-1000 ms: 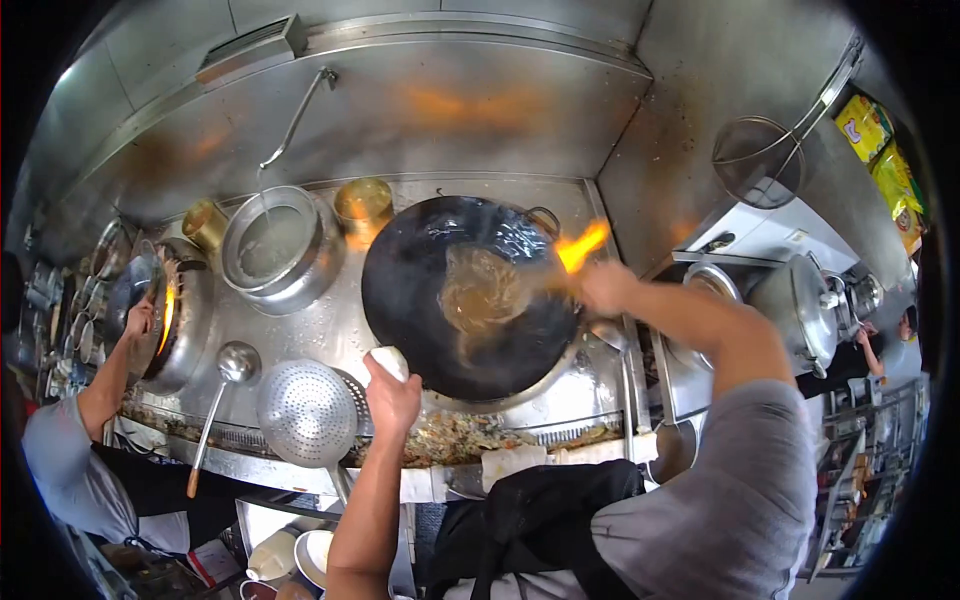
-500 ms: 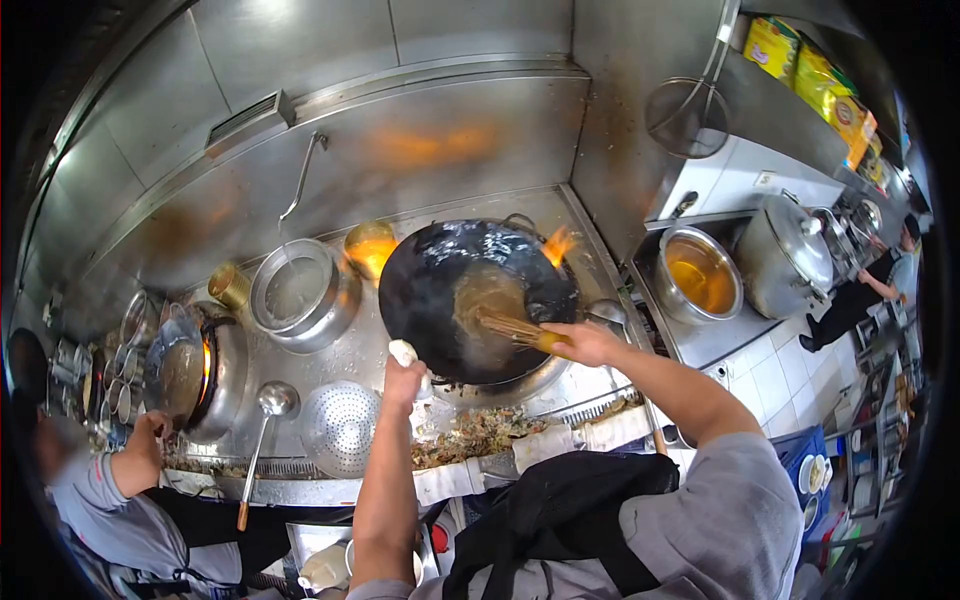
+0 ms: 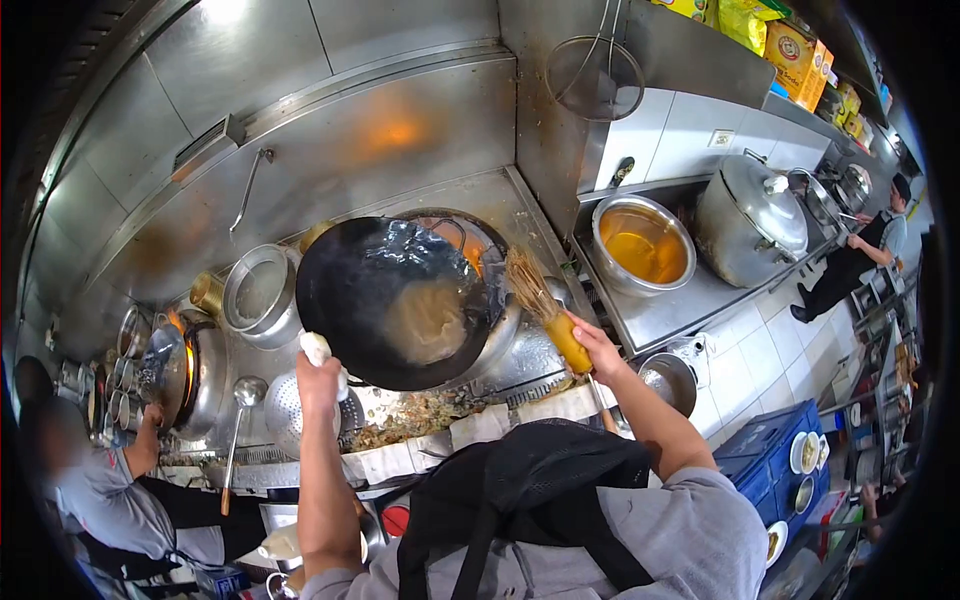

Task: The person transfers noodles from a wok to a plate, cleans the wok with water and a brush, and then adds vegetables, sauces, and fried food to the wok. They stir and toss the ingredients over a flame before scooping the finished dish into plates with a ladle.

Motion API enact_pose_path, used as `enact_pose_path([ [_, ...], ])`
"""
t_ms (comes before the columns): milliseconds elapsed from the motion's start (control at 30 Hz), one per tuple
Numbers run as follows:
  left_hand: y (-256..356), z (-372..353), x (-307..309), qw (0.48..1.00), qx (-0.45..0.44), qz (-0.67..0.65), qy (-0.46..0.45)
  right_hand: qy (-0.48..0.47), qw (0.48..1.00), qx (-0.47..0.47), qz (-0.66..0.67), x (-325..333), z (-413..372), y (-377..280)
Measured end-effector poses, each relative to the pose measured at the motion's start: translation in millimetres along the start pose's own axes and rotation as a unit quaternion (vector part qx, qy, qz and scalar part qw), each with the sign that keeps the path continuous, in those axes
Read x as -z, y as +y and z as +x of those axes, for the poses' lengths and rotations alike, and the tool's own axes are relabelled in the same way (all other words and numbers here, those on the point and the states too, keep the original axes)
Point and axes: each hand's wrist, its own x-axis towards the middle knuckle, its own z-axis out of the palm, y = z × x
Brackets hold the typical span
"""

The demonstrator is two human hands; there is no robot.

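Observation:
A large black wok point(image 3: 335, 290) sits tilted on the range, with cloudy brown liquid point(image 3: 428, 322) pooled inside it. My left hand point(image 3: 320, 385) is closed on a white cloth point(image 3: 316, 348) at the wok's near left rim. My right hand point(image 3: 597, 350) grips the yellow-wrapped handle of a bamboo wok brush point(image 3: 545, 305). The bristles point up and away, to the right of the wok and apart from it. Orange flame point(image 3: 462, 238) shows behind the wok's far right rim. Food scraps point(image 3: 400, 415) lie along the range's front gutter.
On the left are a strainer over a pot point(image 3: 262, 295), a perforated skimmer point(image 3: 285, 418) and a ladle point(image 3: 249, 392). To the right stand a bowl of orange liquid point(image 3: 645, 245) and a lidded stockpot point(image 3: 750, 215). A co-worker point(image 3: 110, 490) works at the left; another person point(image 3: 865, 245) stands far right.
The brush has left the wok's liquid and moved right, bristles now upward. The wok has shifted left and tilted, showing more of the burner behind. The view has turned right.

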Motion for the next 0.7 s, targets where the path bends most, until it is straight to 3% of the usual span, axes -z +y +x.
enact_pose_path([
  [200, 31.4, -22.2, -12.0, 0.993, -0.016, 0.105, 0.047, -0.049, 0.996, -0.034, -0.068, 58.4, 12.1, 6.7],
  [300, 54.0, -38.5, -24.2, 0.973, -0.082, 0.203, 0.076, -0.027, 0.984, 0.026, -0.173, 76.0, 41.0, 12.9],
  [333, 68.3, -46.7, -32.0, 0.972, -0.076, 0.205, 0.083, -0.035, 0.984, 0.022, -0.173, 74.6, 49.8, 8.0],
  [400, 95.2, -62.8, -48.3, 0.955, -0.103, 0.268, 0.079, -0.042, 0.986, -0.093, -0.13, 65.6, 71.3, -3.0],
  [467, 116.4, -85.0, -61.3, 0.957, -0.123, 0.259, 0.05, -0.01, 0.983, -0.106, -0.148, 34.2, 87.5, -11.4],
  [533, 116.6, -104.6, -70.6, 0.945, -0.171, 0.277, 0.04, 0.042, 0.974, -0.187, -0.119, 19.6, 113.5, -0.8],
  [600, 103.7, -117.2, -68.0, 0.928, -0.204, 0.313, 0.019, 0.046, 0.978, -0.166, -0.119, 9.1, 117.9, 25.4],
  [700, 87.9, -112.8, -52.9, 0.94, -0.157, 0.304, 0.015, 0.062, 0.985, -0.128, -0.097, 14.7, 123.0, 35.5],
])
